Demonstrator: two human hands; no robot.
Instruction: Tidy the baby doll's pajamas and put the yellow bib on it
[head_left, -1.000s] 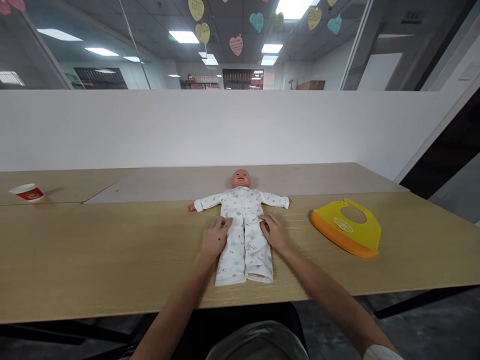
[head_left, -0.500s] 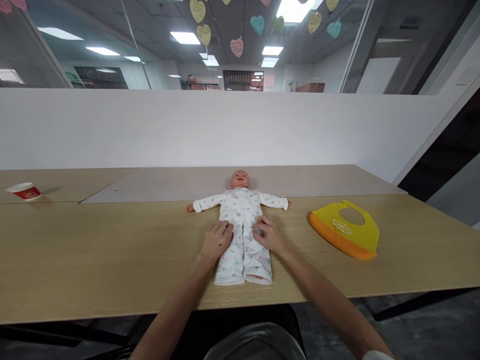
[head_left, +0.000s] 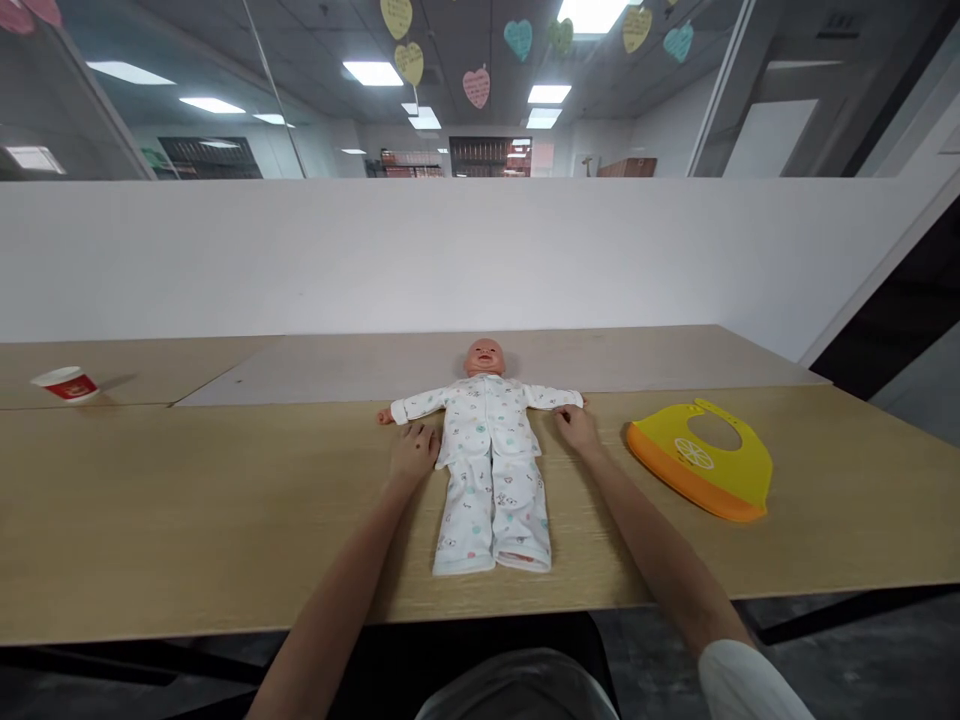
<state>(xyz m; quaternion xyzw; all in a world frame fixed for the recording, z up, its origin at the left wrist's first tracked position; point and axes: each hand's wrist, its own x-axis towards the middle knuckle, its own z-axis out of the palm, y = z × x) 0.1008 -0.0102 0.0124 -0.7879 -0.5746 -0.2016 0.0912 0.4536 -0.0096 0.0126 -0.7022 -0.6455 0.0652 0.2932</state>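
A baby doll (head_left: 485, 358) lies on its back with its arms spread. It wears a white printed top (head_left: 487, 418) and matching trousers (head_left: 466, 515). My left hand (head_left: 416, 452) rests at the side of the top, under the doll's sleeve on that side, fingers extended and nothing visible in them. On the other side, my right hand (head_left: 576, 430) has its fingers curled together at the cuff of the white sleeve (head_left: 551, 397). The fingertips meet the fabric there. The top's lower edge lies over the trousers' waist.
A yellow bib (head_left: 724, 455) with an orange pocket lies at the right of the wooden table (head_left: 225, 510). A red and white paper cup (head_left: 69, 384) stands far left. Behind the table rises a white wall (head_left: 375, 260) with glass above.
Both hands have left the doll's waist. My left hand moved up and outward beside the top; my right moved up and right to the sleeve cuff. The top's hem now lies spread over the trousers.
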